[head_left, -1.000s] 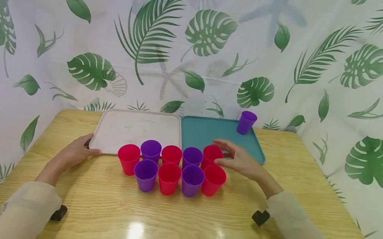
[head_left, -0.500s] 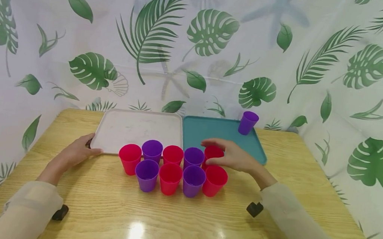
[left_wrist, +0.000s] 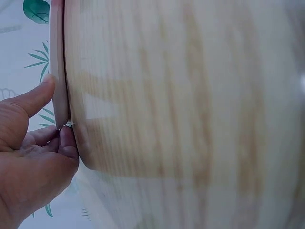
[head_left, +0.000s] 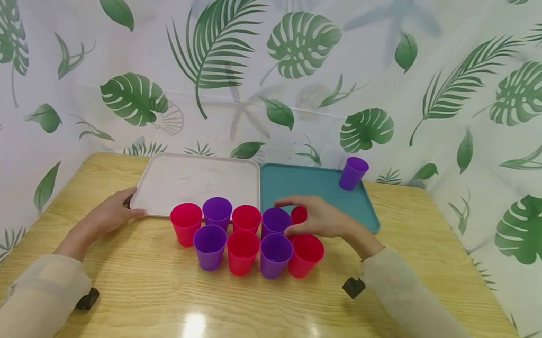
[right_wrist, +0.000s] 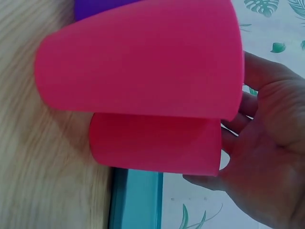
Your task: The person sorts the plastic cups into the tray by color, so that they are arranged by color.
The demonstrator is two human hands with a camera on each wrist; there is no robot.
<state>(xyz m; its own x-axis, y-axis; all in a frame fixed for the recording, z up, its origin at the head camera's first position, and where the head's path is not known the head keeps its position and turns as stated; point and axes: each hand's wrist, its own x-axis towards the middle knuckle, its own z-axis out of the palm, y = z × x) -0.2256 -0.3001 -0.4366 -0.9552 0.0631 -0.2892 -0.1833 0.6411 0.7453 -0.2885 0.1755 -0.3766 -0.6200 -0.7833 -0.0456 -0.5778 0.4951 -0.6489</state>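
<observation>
My left hand [head_left: 115, 210] holds the front left corner of the white tray [head_left: 198, 184]. In the left wrist view the thumb [left_wrist: 45, 88] lies on the tray rim [left_wrist: 58, 62], with the fingers curled at its underside. Over the back row of cups, my right hand [head_left: 317, 218] arches with fingers apart. It partly covers a red cup [head_left: 299, 213], and its fingertips reach the rim of a purple cup [head_left: 273, 222]; contact cannot be made out. The right wrist view has a nearer red cup [right_wrist: 138, 62] beside the red cup behind it [right_wrist: 157, 143].
More red and purple cups stand in two rows, among them a red cup [head_left: 185, 223] at the left end. A teal tray [head_left: 298, 184] adjoins the white one, with a purple cup [head_left: 354, 174] at its far right corner. A leaf-patterned cloth [head_left: 241, 55] hangs behind the table.
My right hand has moved left, from beside the back right red cup across it to the purple cup. My left hand stays at the tray corner.
</observation>
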